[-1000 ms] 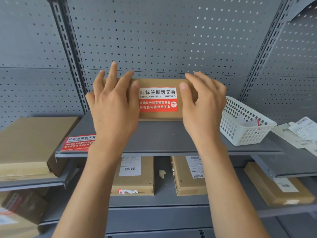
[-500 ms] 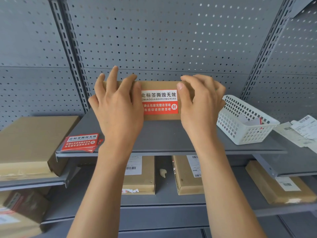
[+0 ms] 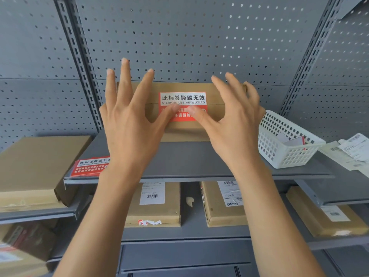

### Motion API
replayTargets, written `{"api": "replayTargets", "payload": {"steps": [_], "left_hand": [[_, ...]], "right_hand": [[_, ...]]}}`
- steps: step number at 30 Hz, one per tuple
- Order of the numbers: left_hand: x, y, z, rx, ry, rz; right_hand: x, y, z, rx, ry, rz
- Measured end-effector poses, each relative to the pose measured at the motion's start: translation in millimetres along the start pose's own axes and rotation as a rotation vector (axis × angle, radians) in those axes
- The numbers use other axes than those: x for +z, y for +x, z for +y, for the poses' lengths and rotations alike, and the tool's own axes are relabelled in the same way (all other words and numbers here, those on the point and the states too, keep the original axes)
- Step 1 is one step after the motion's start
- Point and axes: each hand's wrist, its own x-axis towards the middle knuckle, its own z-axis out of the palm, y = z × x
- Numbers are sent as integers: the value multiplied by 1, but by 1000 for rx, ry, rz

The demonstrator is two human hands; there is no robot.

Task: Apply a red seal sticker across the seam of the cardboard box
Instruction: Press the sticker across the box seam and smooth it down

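A flat brown cardboard box [image 3: 187,126] lies at the centre of the frame on a smooth grey metal shelf [image 3: 199,162], against perforated grey panels. One rectangular red-and-white seal sticker [image 3: 183,105] lies across its seam. The left hand [image 3: 131,116] and right hand [image 3: 233,120] are both spread, thumbs pressing the sticker's red lower half. At lower left sits one stack of spare stickers [image 3: 89,166]; at right, one white plastic lattice basket [image 3: 287,140].

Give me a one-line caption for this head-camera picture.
Two thumbs press a red seal sticker onto a cardboard box.
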Motion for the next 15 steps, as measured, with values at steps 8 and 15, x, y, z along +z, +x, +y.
{"api": "replayTargets", "payload": {"steps": [8, 15], "left_hand": [[-5, 1, -19, 110, -68, 26], [-9, -4, -28, 185, -123, 35]], "right_hand": [[-13, 2, 17, -98, 82, -76], [-21, 1, 25, -112, 141, -135]]}}
